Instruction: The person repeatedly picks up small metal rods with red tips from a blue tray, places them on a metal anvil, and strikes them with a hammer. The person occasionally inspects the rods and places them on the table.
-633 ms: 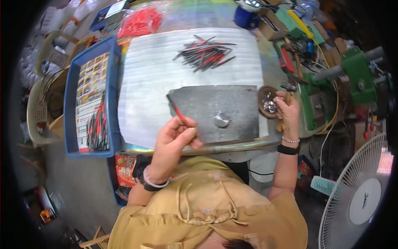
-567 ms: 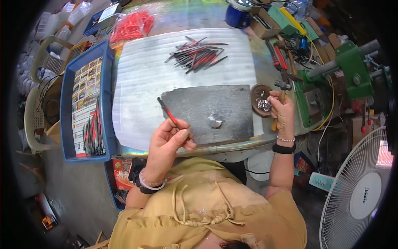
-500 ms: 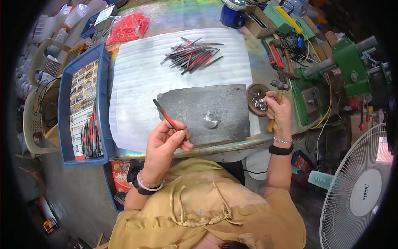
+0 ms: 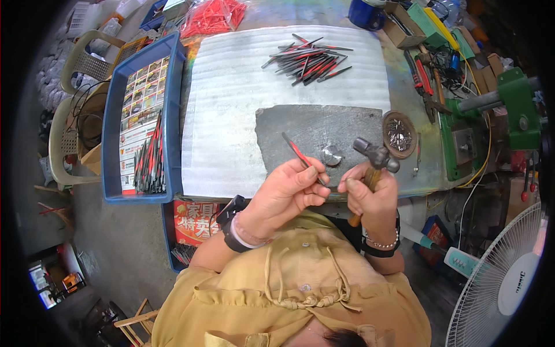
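My left hand (image 4: pixel 289 188) pinches a slim red-and-black stick (image 4: pixel 293 147), tilted with its dark end up and away. Beside it, my right hand (image 4: pixel 373 194) grips a hammer (image 4: pixel 377 155) by its wooden handle, head up. Its thumb and forefinger are pressed together near the stick's lower end; whether they pinch something small, I cannot make out. Both hands are over the near edge of a grey slab (image 4: pixel 289 123). On the slab sits a shiny round metal piece (image 4: pixel 332 155). A brown bowl (image 4: pixel 414 139) of small metal bits stands at the slab's right.
A pile of similar sticks (image 4: pixel 306 61) lies on white foam sheeting (image 4: pixel 222 115). More fill a blue tray (image 4: pixel 173 110) at left. At right are pliers (image 4: pixel 425 81), a green metal press (image 4: pixel 462 133) and a fan (image 4: pixel 503 277). A bag of red pieces (image 4: pixel 213 16) lies at the back.
My right hand has come left from beside the bowl with the hammer, up to my left hand. The left hand still holds the stick. The whole view has shifted.
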`<state>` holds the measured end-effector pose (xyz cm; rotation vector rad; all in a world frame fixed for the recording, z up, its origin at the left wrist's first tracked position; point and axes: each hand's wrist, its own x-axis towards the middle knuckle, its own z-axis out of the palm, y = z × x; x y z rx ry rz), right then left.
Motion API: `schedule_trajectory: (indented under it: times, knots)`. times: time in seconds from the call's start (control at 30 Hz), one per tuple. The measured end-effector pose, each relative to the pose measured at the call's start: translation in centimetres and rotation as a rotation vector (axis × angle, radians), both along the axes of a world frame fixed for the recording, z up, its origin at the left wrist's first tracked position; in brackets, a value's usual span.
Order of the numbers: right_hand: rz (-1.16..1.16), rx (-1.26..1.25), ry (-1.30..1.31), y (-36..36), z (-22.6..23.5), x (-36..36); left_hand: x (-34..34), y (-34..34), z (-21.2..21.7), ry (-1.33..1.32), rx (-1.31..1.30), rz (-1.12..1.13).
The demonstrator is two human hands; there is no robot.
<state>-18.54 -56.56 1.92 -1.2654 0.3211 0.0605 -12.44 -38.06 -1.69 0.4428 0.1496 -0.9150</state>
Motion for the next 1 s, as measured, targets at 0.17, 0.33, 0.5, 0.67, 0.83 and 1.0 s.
schedule_trajectory:
  times: [0.17,0.33,0.5,0.67,0.83,1.0]
  knots:
    - [0.009,-0.115,-0.065,2.3,0.4,-0.3,-0.3,0.0,-0.4,0.055,-0.122,-0.018]
    - [-0.051,-0.239,-0.19,3.2,-0.4,0.0,-0.6,0.4,-0.4,0.081,-0.111,-0.002]
    - [-0.051,-0.439,-0.225,3.0,-0.9,-0.2,-0.8,0.3,-0.7,0.105,-0.146,0.013]
    - [-0.066,-0.929,-0.464,3.2,-1.0,-0.1,-1.3,0.0,-1.0,0.065,-0.104,0.058]
    - [0.0,-0.873,-0.634,2.8,-1.2,0.9,-1.6,0.6,-1.2,0.06,-0.054,0.087]
    - [0.049,-0.749,0.041,-0.5,-0.3,0.9,-1.2,2.4,-1.0,0.024,-0.04,0.16]
